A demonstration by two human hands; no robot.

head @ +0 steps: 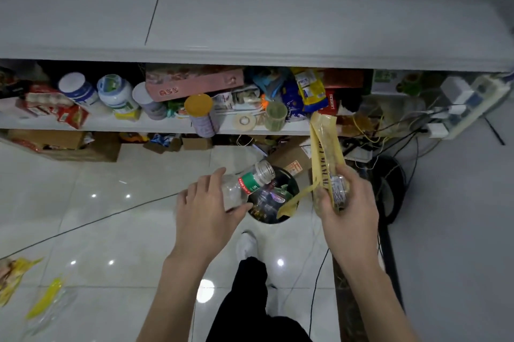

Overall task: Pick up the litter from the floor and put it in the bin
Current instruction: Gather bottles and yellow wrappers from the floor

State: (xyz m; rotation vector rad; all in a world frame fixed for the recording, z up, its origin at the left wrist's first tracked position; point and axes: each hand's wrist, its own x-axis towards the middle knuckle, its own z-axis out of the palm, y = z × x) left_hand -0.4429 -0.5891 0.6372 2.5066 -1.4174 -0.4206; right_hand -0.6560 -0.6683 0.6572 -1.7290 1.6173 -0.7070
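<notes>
My left hand (207, 208) grips a clear plastic bottle (250, 181) with a green and red label, neck pointing up and right over the bin. The round black bin (292, 183) stands on the floor between my hands and holds several wrappers and a dark bottle. My right hand (347, 202) holds a long yellow and clear wrapper (324, 147) that stands up above the hand, with a strip hanging down over the bin's right rim. More litter lies on the tiles at lower left: a yellow wrapper (12, 277) and a yellow and clear wrapper (47, 302).
A white counter (278, 35) runs across the top, with a cluttered shelf (167, 124) of tins, jars and boxes under it. Cardboard boxes (83, 147) sit on the floor below. Cables and a power strip (472, 102) crowd the right. My leg and white shoe (246, 244) are below the bin.
</notes>
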